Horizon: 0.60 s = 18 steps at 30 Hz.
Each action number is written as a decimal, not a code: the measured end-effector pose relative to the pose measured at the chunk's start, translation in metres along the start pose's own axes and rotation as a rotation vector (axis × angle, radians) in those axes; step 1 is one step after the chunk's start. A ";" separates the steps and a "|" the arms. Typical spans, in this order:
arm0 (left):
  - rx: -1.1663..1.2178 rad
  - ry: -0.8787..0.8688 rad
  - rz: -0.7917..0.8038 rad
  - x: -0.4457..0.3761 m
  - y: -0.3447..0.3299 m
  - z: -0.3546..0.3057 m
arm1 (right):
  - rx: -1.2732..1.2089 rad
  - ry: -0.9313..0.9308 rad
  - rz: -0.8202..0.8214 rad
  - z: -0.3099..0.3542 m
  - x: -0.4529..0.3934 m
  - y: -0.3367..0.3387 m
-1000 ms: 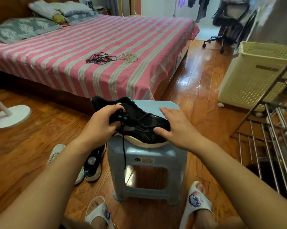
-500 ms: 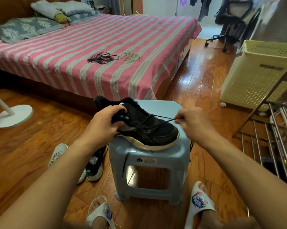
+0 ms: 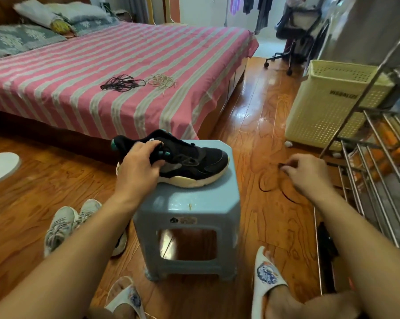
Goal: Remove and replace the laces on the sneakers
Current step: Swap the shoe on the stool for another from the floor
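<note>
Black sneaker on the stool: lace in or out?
Out. The black sneaker shows no lace; the right hand pinches the black lace beside the stool.

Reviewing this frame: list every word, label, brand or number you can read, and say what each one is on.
Laundry basket: one dark printed word on its side, too blurred to read.
Stool: small sticker on its front, text too small to read.
Slipper: a printed picture, no readable words.
Sneaker: no readable brand or text.
</note>
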<state>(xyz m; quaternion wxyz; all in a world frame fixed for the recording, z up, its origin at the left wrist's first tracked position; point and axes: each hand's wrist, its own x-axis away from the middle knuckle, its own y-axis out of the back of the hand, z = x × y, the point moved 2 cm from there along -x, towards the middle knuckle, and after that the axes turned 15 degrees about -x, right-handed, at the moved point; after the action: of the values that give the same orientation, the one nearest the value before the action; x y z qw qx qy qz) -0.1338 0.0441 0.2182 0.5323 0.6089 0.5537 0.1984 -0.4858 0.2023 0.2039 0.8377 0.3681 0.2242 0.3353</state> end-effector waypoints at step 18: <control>1.061 0.332 0.188 0.134 0.189 0.009 | -1.255 0.121 0.805 0.297 0.106 0.022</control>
<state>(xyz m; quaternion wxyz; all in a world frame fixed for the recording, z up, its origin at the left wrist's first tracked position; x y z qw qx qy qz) 0.0022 0.1928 0.3325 0.0388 0.8005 0.5972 0.0324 -0.2382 0.1526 0.3937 0.6892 -0.1445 -0.1154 0.7006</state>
